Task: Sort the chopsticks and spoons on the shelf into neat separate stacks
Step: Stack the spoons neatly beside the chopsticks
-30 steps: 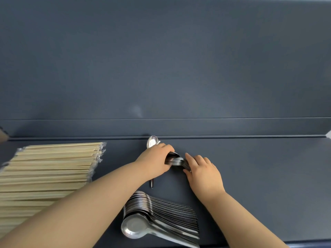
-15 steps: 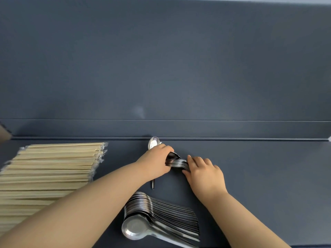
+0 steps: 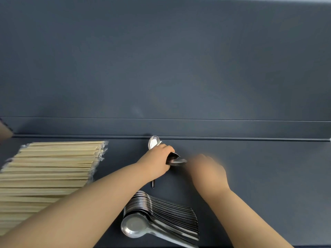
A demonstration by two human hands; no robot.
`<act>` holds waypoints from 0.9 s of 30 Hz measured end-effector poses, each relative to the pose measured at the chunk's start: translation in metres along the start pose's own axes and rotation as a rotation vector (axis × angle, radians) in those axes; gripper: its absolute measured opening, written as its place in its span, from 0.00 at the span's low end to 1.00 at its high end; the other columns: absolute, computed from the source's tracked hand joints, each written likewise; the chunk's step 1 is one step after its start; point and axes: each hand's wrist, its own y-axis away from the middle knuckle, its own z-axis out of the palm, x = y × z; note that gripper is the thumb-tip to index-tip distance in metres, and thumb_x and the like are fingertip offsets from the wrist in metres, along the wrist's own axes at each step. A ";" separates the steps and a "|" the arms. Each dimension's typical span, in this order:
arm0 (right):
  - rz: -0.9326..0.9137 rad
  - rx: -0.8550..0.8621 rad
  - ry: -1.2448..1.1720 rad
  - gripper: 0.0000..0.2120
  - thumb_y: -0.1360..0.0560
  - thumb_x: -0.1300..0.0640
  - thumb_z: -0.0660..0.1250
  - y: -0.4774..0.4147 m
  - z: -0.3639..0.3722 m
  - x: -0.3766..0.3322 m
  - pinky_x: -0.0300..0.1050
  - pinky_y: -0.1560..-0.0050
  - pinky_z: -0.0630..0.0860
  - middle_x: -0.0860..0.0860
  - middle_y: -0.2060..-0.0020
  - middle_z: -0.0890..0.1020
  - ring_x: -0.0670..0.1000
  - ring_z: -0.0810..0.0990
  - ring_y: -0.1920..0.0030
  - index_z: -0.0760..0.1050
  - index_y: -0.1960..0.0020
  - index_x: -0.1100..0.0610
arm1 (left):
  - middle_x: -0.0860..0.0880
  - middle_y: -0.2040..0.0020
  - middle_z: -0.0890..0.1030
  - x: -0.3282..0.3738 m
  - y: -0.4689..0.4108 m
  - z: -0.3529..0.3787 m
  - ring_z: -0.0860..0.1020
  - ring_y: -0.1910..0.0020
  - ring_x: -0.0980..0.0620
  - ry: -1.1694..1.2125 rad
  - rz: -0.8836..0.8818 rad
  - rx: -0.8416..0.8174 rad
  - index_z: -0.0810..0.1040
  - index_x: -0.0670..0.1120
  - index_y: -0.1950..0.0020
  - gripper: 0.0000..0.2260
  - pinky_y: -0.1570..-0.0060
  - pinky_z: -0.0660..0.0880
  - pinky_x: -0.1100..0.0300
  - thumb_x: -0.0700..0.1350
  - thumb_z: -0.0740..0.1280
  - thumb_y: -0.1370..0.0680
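Note:
My left hand (image 3: 157, 162) is curled around a small bunch of steel spoons (image 3: 174, 159) on the dark shelf (image 3: 259, 176); their bowls stick out to the right of my fingers. A single spoon (image 3: 153, 142) lies under that hand, bowl toward the back lip, handle tip showing below my wrist. My right hand (image 3: 207, 171) is blurred, just right of the bunch, fingers apart and holding nothing. A neat fanned stack of spoons (image 3: 161, 215) lies near the front edge between my forearms. Wrapped wooden chopsticks (image 3: 48, 176) form a wide pile at the left.
A low raised lip (image 3: 232, 138) runs along the back of the shelf, with a dark panel (image 3: 179, 59) rising behind it. A tan object (image 3: 4, 131) shows at the far left edge. Bare shelf surface stretches to the right of my right hand.
My right hand has come off the spoon bunch and shifted right, now blurred with motion. My left hand keeps its hold on the bunch in the same place.

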 end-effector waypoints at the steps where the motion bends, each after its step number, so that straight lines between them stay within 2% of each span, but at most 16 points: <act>1: 0.017 0.002 -0.035 0.12 0.43 0.57 0.81 0.000 -0.002 0.004 0.32 0.79 0.50 0.48 0.73 0.73 0.53 0.74 0.75 0.76 0.70 0.52 | 0.53 0.43 0.73 0.000 0.000 0.000 0.72 0.48 0.52 0.001 -0.002 0.006 0.73 0.50 0.40 0.15 0.51 0.72 0.58 0.40 0.65 0.26; 2: 0.058 0.018 -0.089 0.09 0.39 0.57 0.79 0.001 -0.003 0.009 0.34 0.80 0.56 0.49 0.72 0.74 0.54 0.75 0.74 0.78 0.68 0.53 | 0.54 0.44 0.73 0.000 0.001 0.000 0.72 0.48 0.52 0.002 -0.005 0.012 0.73 0.50 0.41 0.14 0.50 0.72 0.58 0.40 0.65 0.26; 4: 0.209 0.102 -0.231 0.05 0.28 0.57 0.71 0.001 -0.009 0.018 0.40 0.76 0.65 0.51 0.69 0.76 0.57 0.75 0.71 0.79 0.62 0.55 | 0.54 0.45 0.74 -0.001 0.002 0.001 0.73 0.48 0.51 0.024 -0.021 0.034 0.75 0.50 0.42 0.11 0.49 0.72 0.58 0.41 0.65 0.25; 5: 0.291 0.121 -0.274 0.07 0.25 0.56 0.66 -0.002 -0.012 0.021 0.41 0.73 0.66 0.51 0.67 0.76 0.57 0.73 0.70 0.79 0.60 0.57 | 0.53 0.46 0.75 -0.001 0.001 0.001 0.73 0.48 0.51 0.044 -0.034 0.050 0.76 0.49 0.43 0.10 0.48 0.72 0.58 0.42 0.65 0.24; 7: 0.377 0.034 -0.265 0.13 0.21 0.52 0.58 -0.008 -0.014 0.024 0.43 0.68 0.65 0.51 0.65 0.74 0.56 0.69 0.67 0.77 0.56 0.58 | 0.52 0.48 0.76 -0.001 0.001 0.000 0.74 0.48 0.50 0.076 -0.048 0.074 0.78 0.49 0.44 0.09 0.48 0.72 0.57 0.42 0.66 0.23; 10: 0.331 -0.113 -0.159 0.16 0.19 0.50 0.53 -0.016 -0.009 0.022 0.43 0.66 0.65 0.51 0.62 0.73 0.56 0.70 0.63 0.76 0.52 0.58 | 0.51 0.47 0.76 0.000 0.000 0.000 0.74 0.47 0.50 0.061 -0.047 0.081 0.80 0.48 0.43 0.10 0.45 0.72 0.55 0.43 0.66 0.23; 12: 0.253 -0.196 -0.170 0.16 0.19 0.50 0.54 -0.019 -0.001 0.017 0.43 0.63 0.67 0.53 0.57 0.76 0.57 0.74 0.56 0.76 0.48 0.58 | 0.52 0.45 0.76 0.000 0.001 0.001 0.75 0.47 0.50 0.075 -0.068 0.110 0.78 0.51 0.39 0.13 0.44 0.72 0.57 0.43 0.67 0.23; 14: 0.171 -0.193 -0.228 0.16 0.20 0.49 0.54 -0.016 0.009 0.013 0.45 0.59 0.69 0.53 0.55 0.79 0.58 0.75 0.50 0.77 0.47 0.56 | 0.54 0.47 0.77 0.001 0.002 0.002 0.75 0.49 0.52 0.121 -0.089 0.147 0.73 0.52 0.36 0.17 0.47 0.73 0.59 0.42 0.68 0.24; 17: 0.099 -0.176 -0.246 0.26 0.23 0.38 0.49 -0.009 0.007 0.009 0.49 0.54 0.70 0.52 0.54 0.79 0.58 0.76 0.49 0.76 0.45 0.54 | 0.55 0.48 0.73 0.002 0.002 0.003 0.74 0.51 0.52 0.143 -0.103 0.166 0.67 0.52 0.35 0.20 0.48 0.73 0.56 0.40 0.67 0.25; 19: 0.031 -0.240 -0.184 0.27 0.25 0.35 0.51 -0.006 0.006 0.011 0.50 0.48 0.69 0.50 0.48 0.77 0.56 0.73 0.44 0.72 0.37 0.52 | 0.53 0.43 0.69 0.004 0.002 0.004 0.73 0.48 0.51 0.137 -0.113 0.179 0.64 0.52 0.34 0.23 0.47 0.73 0.54 0.39 0.67 0.25; 21: -0.046 -0.234 -0.150 0.24 0.25 0.39 0.59 -0.006 0.007 0.014 0.49 0.45 0.70 0.50 0.46 0.76 0.55 0.73 0.43 0.69 0.34 0.52 | 0.51 0.38 0.65 0.004 0.001 0.004 0.73 0.46 0.49 0.137 -0.123 0.181 0.61 0.53 0.30 0.27 0.45 0.73 0.52 0.39 0.67 0.25; 23: -0.093 -0.225 -0.162 0.21 0.30 0.46 0.71 -0.007 0.002 0.014 0.49 0.56 0.75 0.50 0.54 0.80 0.56 0.79 0.52 0.76 0.40 0.53 | 0.51 0.34 0.63 0.005 0.001 0.005 0.73 0.44 0.48 0.125 -0.104 0.164 0.59 0.53 0.27 0.28 0.44 0.73 0.52 0.39 0.64 0.24; 25: -0.093 -0.180 -0.187 0.22 0.38 0.51 0.78 -0.006 0.006 0.016 0.46 0.68 0.76 0.49 0.62 0.81 0.55 0.81 0.62 0.79 0.46 0.54 | 0.52 0.33 0.65 0.005 0.001 0.004 0.74 0.43 0.49 0.119 -0.076 0.124 0.60 0.52 0.26 0.26 0.43 0.73 0.53 0.38 0.62 0.23; 27: -0.089 -0.172 -0.220 0.21 0.36 0.51 0.77 -0.005 0.005 0.016 0.46 0.67 0.76 0.49 0.60 0.81 0.54 0.81 0.59 0.79 0.45 0.53 | 0.52 0.34 0.68 0.004 0.002 0.005 0.73 0.44 0.53 0.130 -0.074 0.098 0.62 0.51 0.27 0.25 0.41 0.71 0.59 0.37 0.62 0.23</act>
